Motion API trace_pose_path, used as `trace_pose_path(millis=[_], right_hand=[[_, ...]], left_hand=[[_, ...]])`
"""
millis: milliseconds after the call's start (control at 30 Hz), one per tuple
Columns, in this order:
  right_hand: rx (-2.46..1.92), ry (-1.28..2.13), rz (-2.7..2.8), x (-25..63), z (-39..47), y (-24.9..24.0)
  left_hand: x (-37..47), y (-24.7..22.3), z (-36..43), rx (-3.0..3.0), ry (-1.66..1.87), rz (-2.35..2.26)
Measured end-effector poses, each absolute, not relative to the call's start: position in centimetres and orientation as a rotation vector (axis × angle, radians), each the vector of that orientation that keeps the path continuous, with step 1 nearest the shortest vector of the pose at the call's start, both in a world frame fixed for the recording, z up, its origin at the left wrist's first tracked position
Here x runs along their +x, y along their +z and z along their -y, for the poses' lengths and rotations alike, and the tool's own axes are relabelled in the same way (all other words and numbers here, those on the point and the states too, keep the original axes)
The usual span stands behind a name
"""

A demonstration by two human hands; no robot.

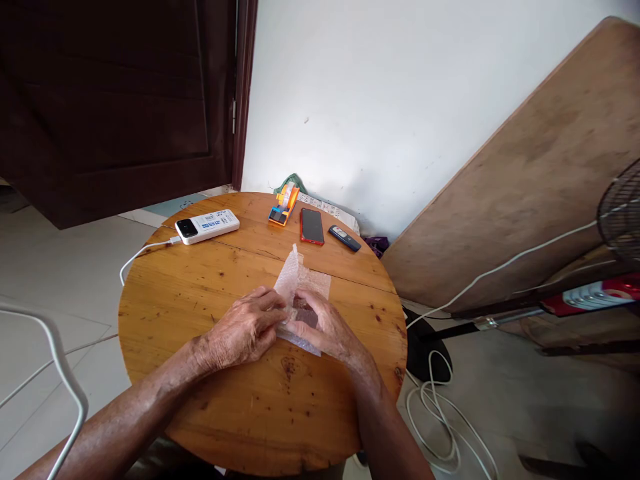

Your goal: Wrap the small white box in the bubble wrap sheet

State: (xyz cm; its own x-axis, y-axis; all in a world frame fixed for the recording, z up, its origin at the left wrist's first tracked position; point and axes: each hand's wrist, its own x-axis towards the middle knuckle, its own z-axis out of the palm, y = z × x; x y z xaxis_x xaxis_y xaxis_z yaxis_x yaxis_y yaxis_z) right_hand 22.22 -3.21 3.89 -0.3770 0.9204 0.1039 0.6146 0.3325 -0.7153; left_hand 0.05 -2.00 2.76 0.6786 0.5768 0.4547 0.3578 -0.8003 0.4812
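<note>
A clear bubble-wrap sheet (304,285) lies near the middle of a round wooden table (200,280), folded around a small dark item that I can barely make out. My left hand (245,330) pinches the wrap's left flap, which stands up. My right hand (327,328) presses the wrap down from the right, fingers over the dark item. Both hands touch each other at the fingertips.
At the table's far side lie a white power bank (207,226) with a cable, an orange tape dispenser (285,204), a red-edged phone (312,226) and a small dark remote (345,238). A wooden board (530,173) leans at right; white cables (440,413) lie on the floor.
</note>
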Motion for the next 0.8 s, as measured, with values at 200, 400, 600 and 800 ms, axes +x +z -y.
trace_pose_path(millis=[200, 400, 600, 800], right_hand=[[-1.563, 0.903, 1.930, 23.5, 4.6, 4.8], [-1.660, 0.878, 1.729, 22.4, 5.6, 3.3], [-1.676, 0.815, 1.507, 22.0, 6.0, 2.1], [-1.753, 0.591, 1.511, 22.2, 6.4, 2.3]], left_hand=[[0.5, 1.8, 2.0, 2.517, 0.923, -0.719], [0.8, 1.9, 2.5, 2.557, 0.896, -0.806], [1.2, 2.4, 3.4, 2.597, 0.820, -0.940], [1.4, 2.5, 3.8, 2.609, 0.785, -0.961]])
